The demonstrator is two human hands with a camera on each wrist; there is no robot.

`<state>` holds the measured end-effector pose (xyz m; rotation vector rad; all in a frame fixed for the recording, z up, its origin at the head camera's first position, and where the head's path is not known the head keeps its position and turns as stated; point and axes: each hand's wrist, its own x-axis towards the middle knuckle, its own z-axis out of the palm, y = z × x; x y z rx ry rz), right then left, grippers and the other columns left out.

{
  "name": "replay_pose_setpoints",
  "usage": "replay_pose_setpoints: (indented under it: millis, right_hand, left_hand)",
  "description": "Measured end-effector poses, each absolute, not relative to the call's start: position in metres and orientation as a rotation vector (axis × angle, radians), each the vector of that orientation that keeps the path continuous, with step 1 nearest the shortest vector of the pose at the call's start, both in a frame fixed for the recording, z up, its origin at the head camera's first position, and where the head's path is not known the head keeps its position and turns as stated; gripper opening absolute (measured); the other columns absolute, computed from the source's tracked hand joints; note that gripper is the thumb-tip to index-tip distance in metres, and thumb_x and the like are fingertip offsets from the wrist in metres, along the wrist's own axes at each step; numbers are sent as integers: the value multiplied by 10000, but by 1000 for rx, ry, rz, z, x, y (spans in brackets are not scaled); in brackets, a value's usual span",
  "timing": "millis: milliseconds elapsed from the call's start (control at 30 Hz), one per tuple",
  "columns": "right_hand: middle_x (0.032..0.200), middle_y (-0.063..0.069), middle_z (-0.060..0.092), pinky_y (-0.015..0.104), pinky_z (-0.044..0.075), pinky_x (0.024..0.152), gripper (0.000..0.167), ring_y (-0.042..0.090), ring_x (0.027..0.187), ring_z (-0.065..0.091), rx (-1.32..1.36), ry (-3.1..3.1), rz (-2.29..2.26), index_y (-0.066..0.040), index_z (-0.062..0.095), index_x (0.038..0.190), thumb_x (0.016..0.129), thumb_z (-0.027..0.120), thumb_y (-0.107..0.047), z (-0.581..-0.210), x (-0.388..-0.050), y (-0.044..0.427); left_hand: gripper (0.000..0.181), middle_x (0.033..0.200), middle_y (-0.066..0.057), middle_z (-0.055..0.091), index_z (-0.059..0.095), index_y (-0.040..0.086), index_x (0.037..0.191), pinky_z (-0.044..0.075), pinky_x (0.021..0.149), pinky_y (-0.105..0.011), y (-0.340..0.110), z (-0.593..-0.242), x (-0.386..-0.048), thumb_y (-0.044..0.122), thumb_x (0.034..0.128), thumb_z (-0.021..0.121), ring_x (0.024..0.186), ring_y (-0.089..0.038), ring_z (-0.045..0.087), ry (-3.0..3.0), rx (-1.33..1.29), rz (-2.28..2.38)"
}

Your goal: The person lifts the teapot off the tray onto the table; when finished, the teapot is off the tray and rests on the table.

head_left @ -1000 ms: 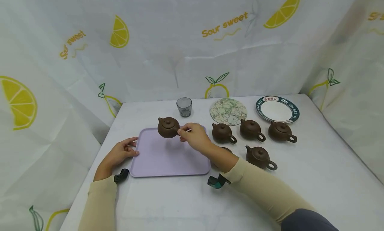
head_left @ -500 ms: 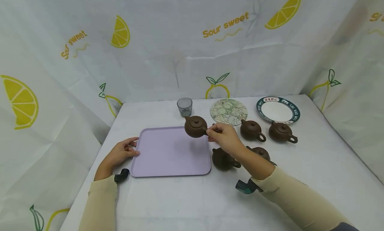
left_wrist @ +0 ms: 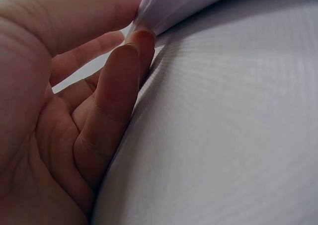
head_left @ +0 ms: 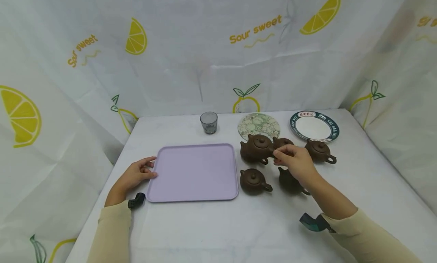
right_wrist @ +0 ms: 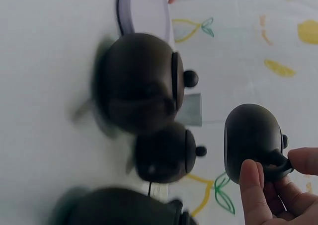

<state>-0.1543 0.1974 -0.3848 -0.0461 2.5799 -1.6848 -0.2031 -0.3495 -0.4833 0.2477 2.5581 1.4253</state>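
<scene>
My right hand (head_left: 297,162) pinches the handle of a brown clay teapot (head_left: 259,145), lifted off the table with its lid on and spout to the left. In the right wrist view the handle of this teapot (right_wrist: 252,135) lies between thumb and fingers. It partly covers another teapot (head_left: 245,153) behind it. A further teapot (head_left: 253,181) stands just right of the lilac tray (head_left: 194,175). Below my right hand is one more teapot (head_left: 289,181), partly hidden. My left hand (head_left: 136,175) holds the tray's left edge, with thumb and fingertips at the rim (left_wrist: 159,9).
Two more teapots stand at the back right, one half hidden (head_left: 281,142) by my hand, the other (head_left: 319,151) near a green-rimmed plate (head_left: 332,133). A round patterned mat (head_left: 257,124) and a grey glass (head_left: 209,122) lie along the back, before the hanging cloth (head_left: 187,65).
My right hand has carried the teapot rightward from over the tray to above the teapots on the right. My left hand has stayed at the tray's edge.
</scene>
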Motion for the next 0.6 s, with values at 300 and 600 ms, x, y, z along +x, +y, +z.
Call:
replay_pose_setpoints:
  millis: [300,600]
  right_hand:
    - [1048,235,601,183,515,742,348,99,832,665,0,2763,-1585,110,593,1130,1012,533,-212,-390,-130,248]
    - [1159,297,544,641,359,916,444,18,780,666,176,2774,-1531,129,563,1155,1014,515,-289,-396,-110,292]
  left_hand:
    - [666,1132,-228,527,434,-82,1400,462,687,-200,-333,-455,-189,36,827,752,761,-85,568,2547,275,1411]
    - [667,1130,-237,528,435,-77,1402,460,692,-199,-333,-452,-189,29,825,753,768,-95,575,2549,272,1412]
